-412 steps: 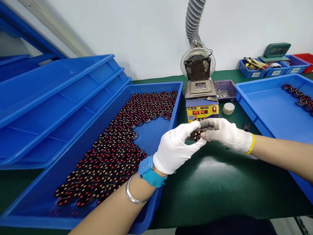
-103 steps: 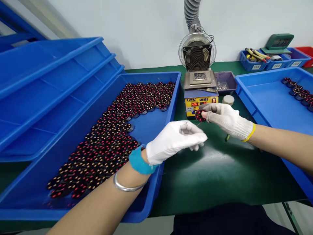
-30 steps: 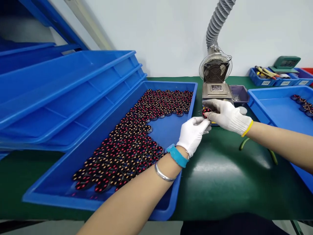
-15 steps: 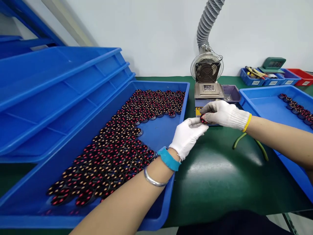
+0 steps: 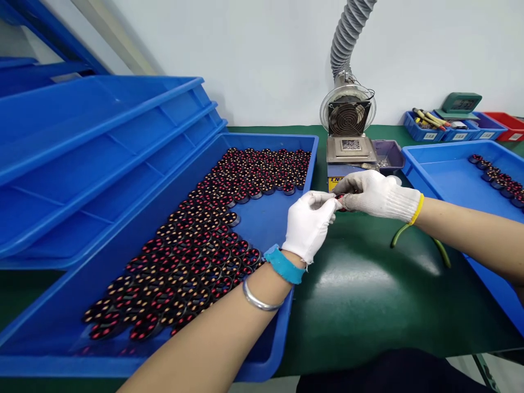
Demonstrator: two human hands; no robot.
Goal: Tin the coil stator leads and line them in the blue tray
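Note:
Both hands wear white gloves and meet above the green mat, in front of the solder pot (image 5: 351, 152). My right hand (image 5: 374, 192) pinches a small round black-and-red coil part (image 5: 339, 200) that is mostly hidden between the fingers. My left hand (image 5: 310, 222) has its fingertips closed on the same part from the left. A large blue tray (image 5: 262, 215) to the left holds several rows of the same coil parts (image 5: 204, 240).
Empty blue trays (image 5: 94, 142) are stacked, tilted, at the far left. A second blue tray (image 5: 458, 177) on the right holds a row of parts (image 5: 497, 180). A fan with exhaust hose (image 5: 347, 112) stands behind the solder pot. Green-handled pliers (image 5: 417, 240) lie under my right forearm. Small bins (image 5: 450, 128) sit far right.
My left hand has moved up to the part in my right hand and closed its fingertips on it. Both hands stay in front of the solder pot.

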